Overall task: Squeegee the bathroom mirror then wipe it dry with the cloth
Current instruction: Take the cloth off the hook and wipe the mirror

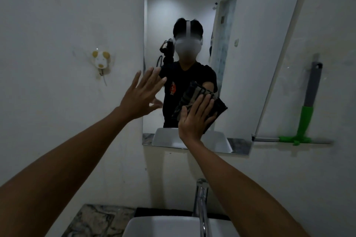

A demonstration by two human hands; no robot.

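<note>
The mirror [250, 48] hangs on the white wall above the basin [173, 226], and everything here sits around it. The right hand [196, 119] lies flat against the lower middle of the mirror with its fingers [207, 105] straight and close together, pressing a dark folded cloth [219, 105] onto the glass; the cloth shows above and to the right of the fingers. The left hand [141, 95] is raised at the mirror's left edge, its fingers [152, 78] spread wide and straight, holding nothing; whether the fingertips touch the glass cannot be told. The squeegee [308, 106], with a grey and green handle, stands upright against the wall just right of the mirror, its green head resting on a narrow shelf [269, 139] level with the mirror's bottom edge. A small animal-shaped wall hook [100, 61] is stuck to the wall left of the mirror. A chrome tap [201, 204] rises below the mirror, behind the basin.
</note>
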